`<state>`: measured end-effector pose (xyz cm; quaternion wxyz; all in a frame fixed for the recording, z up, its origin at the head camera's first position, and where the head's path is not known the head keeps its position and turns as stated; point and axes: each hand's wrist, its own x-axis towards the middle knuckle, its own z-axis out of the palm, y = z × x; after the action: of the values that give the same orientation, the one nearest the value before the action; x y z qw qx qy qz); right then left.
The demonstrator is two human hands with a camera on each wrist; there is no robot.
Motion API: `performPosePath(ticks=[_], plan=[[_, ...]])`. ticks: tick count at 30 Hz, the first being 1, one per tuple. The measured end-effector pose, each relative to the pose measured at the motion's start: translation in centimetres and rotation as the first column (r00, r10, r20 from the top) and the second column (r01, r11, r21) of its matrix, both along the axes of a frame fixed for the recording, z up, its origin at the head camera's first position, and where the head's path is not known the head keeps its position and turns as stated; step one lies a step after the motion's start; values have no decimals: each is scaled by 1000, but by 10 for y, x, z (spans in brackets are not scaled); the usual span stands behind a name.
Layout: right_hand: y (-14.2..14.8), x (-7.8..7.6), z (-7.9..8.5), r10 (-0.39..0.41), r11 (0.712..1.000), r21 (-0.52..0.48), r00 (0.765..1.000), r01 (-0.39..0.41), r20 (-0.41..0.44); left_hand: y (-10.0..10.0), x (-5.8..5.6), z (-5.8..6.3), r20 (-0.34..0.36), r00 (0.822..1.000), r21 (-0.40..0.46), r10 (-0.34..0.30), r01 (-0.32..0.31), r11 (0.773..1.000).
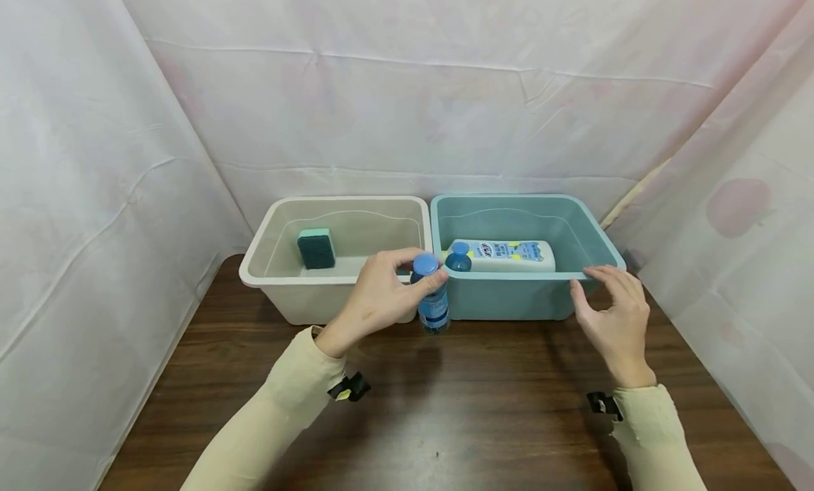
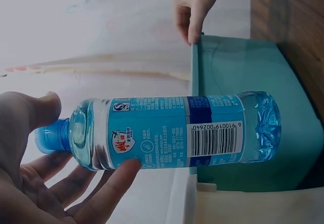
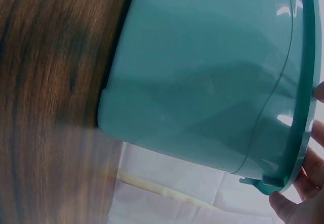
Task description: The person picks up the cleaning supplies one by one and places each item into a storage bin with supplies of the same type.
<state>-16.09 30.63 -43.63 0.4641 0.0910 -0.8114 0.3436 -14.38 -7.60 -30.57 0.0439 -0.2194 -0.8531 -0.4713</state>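
Note:
My left hand [image 1: 388, 286] grips a small clear bottle with a blue cap and blue label [image 1: 434, 309] around its neck, in front of where the two bins meet. In the left wrist view the bottle [image 2: 167, 132] shows a barcode on its label. My right hand [image 1: 613, 314] holds the front right rim of the teal bin [image 1: 509, 297], its fingers over the edge and thumb outside; the right wrist view shows the fingers [image 3: 309, 176] at that rim. Inside the teal bin lie a white bottle with a printed label [image 1: 511, 256] and a blue-capped bottle [image 1: 459, 258], partly hidden by the front wall.
To the left, a beige bin [image 1: 337, 293] holds a green sponge with a dark scouring side [image 1: 316, 249], leaning upright. Both bins stand side by side on a dark wooden table [image 1: 407, 406]. Pale curtains [image 1: 413, 109] hang behind and at both sides.

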Motion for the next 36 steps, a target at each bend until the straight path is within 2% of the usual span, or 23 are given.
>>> performPosePath(ticks=[14,20,25,36], plan=[[1,3,-1,-5,1000,-10,1000,5,16,6,-7,10,-38,999,-20,2,-3,1000],[3,3,-1,-1,1000,11,999,0,39,7,-11,15,-34,999,10,-13,13,1000],[1,2,-2,4,1000,1,1000,-4,21,7,-14,19,-48,999,34,-20,22,999],[1,2,-2,7,1000,-6,1000,-6,4,10,-16,25,-66,998,57,0,4,998]])
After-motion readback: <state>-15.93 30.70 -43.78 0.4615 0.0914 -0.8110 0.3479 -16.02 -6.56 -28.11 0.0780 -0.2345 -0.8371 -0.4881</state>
